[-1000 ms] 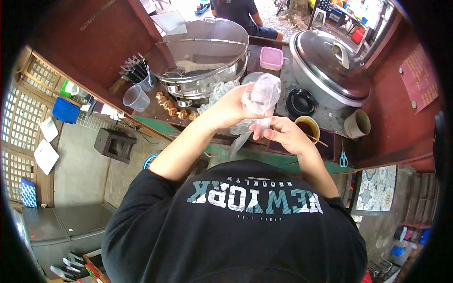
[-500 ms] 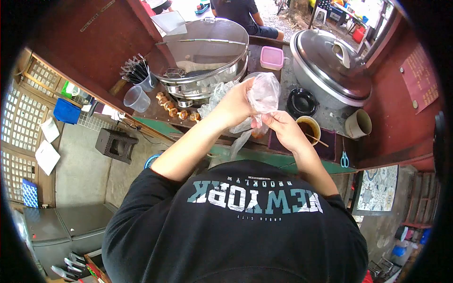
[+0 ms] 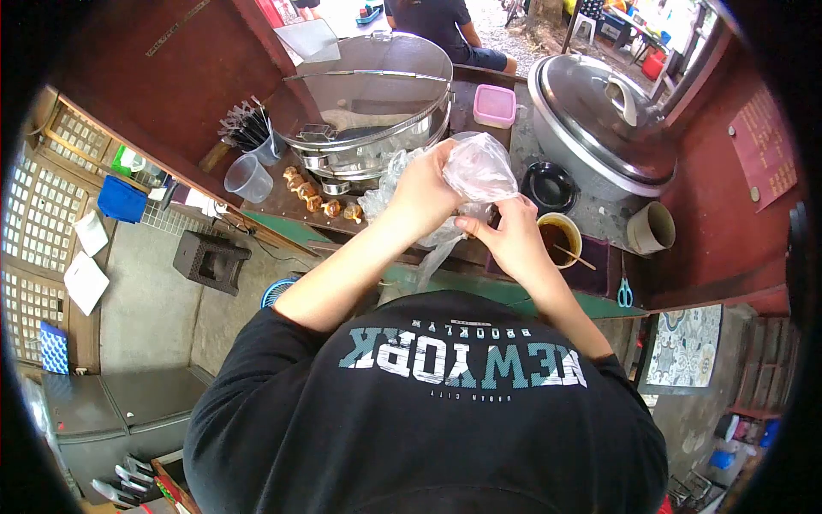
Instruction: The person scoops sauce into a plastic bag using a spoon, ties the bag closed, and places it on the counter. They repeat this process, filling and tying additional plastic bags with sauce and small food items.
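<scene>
Clear bag (image 3: 481, 167) is up over the counter's near edge, just right of the left hand (image 3: 424, 190), which has it gripped along its left side. Long axis uncertain in the crumpled film; appears to run far-left to near-right. Right hand (image 3: 516, 238) meets the near-right end, thumb apart from fingers; cannot tell whether it pinches film. Sauce cup (image 3: 565, 216), just right of the right hand, holds dark liquid (image 3: 556, 233) and a stick (image 3: 578, 255). Far right: pot (image 3: 567, 147), lid on, contents hidden. Far left: cup (image 3: 271, 150) of black utensils (image 3: 244, 128).
</scene>
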Motion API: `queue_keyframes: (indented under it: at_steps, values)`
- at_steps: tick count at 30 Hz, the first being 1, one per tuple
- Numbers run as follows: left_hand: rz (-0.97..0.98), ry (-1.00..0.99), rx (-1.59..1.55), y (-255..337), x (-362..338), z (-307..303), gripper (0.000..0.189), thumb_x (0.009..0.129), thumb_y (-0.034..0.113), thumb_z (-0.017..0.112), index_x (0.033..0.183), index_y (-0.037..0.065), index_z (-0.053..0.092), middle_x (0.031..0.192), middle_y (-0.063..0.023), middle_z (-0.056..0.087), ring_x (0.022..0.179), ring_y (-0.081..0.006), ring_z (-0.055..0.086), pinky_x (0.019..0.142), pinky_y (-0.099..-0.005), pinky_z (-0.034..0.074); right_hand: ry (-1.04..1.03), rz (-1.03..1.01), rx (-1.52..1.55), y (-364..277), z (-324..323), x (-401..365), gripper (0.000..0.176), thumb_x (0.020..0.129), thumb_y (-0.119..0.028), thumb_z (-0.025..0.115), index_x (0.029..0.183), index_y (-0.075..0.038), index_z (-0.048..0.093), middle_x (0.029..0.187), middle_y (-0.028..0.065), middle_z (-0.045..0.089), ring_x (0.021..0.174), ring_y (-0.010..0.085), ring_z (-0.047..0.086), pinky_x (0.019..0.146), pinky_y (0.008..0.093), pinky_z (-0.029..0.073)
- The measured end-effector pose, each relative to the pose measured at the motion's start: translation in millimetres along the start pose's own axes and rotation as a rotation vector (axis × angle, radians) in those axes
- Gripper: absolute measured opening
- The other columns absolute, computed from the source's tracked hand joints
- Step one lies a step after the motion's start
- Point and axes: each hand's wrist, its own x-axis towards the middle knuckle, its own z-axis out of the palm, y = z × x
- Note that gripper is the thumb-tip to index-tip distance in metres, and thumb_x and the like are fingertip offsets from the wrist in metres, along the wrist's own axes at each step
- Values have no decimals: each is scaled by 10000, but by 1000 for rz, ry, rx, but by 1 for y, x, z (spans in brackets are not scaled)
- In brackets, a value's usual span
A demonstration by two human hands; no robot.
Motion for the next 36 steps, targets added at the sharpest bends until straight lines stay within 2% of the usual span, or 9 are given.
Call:
queue_keyframes:
  at_steps: [2, 5, 11, 14, 17, 20, 27, 33, 36]
  values:
    - [-32, 41, 8, 11, -3, 3, 454, 645, 69, 741, 1068, 0, 590, 933, -89, 675, 871, -153, 628, 809, -290, 472, 20, -24, 0, -3, 1, 1, 335, 832, -299, 638, 1053, -48, 617, 1021, 150, 628, 1006, 305, 546, 905, 480, 326]
    - [10, 90, -19, 3, -2, 9, 396, 647, 100, 712, 1020, 23, 603, 909, -146, 669, 873, -255, 651, 773, -336, 480, 54, -39, -103, 13, 9, 0, 239, 852, -255, 606, 976, -52, 619, 963, 126, 626, 973, 294, 548, 889, 465, 333]
    - [-27, 115, 11, -6, 3, 15, 363, 645, 91, 711, 981, 17, 598, 889, -147, 668, 867, -269, 651, 769, -346, 482, -59, 159, 108, 9, 11, 1, 180, 888, -196, 542, 809, -39, 583, 864, 123, 602, 938, 294, 543, 868, 450, 330]
    - [-32, 120, 24, -4, 4, 16, 361, 634, 90, 725, 966, 19, 601, 877, -138, 670, 865, -259, 653, 774, -340, 484, 94, -40, -93, 18, 17, 0, 197, 903, -203, 517, 819, -37, 585, 840, 117, 605, 911, 287, 549, 835, 443, 350]
    - [-2, 147, -99, -19, 10, 18, 378, 640, 74, 745, 984, 15, 601, 892, -113, 675, 849, -214, 650, 781, -322, 484, 50, -68, -9, 17, 12, 3, 211, 914, -196, 496, 795, -43, 581, 805, 107, 605, 897, 278, 553, 818, 430, 360]
    - [-159, 58, -309, -21, 13, 12, 422, 666, 30, 792, 1038, 9, 592, 961, -58, 653, 874, -144, 600, 809, -289, 464, -9, -102, 138, 26, 8, 6, 260, 935, -208, 484, 778, -26, 583, 773, 95, 555, 773, 245, 541, 697, 325, 433]
    - [-265, 82, -652, -14, 10, 4, 414, 698, 10, 768, 1055, 31, 562, 908, -38, 632, 827, -158, 594, 753, -294, 465, -216, 146, 451, 20, -3, 3, 310, 959, -221, 461, 756, -11, 565, 765, 58, 556, 733, 153, 542, 679, 284, 430]
    - [-233, 89, -505, -18, 10, -5, 538, 734, 57, 720, 1195, 22, 445, 1030, -68, 595, 941, -179, 571, 831, -314, 432, -247, 202, 609, 33, 1, 1, 297, 953, -202, 457, 746, -16, 560, 756, 56, 571, 697, 160, 547, 657, 277, 434]
    - [535, 480, 167, -9, -6, -20, 631, 735, 89, 671, 1287, 36, 370, 1141, -105, 545, 1086, -211, 503, 948, -382, 360, -269, 224, 668, 40, -3, -1, 292, 952, -197, 453, 749, -14, 558, 755, 56, 573, 698, 163, 544, 668, 282, 437]
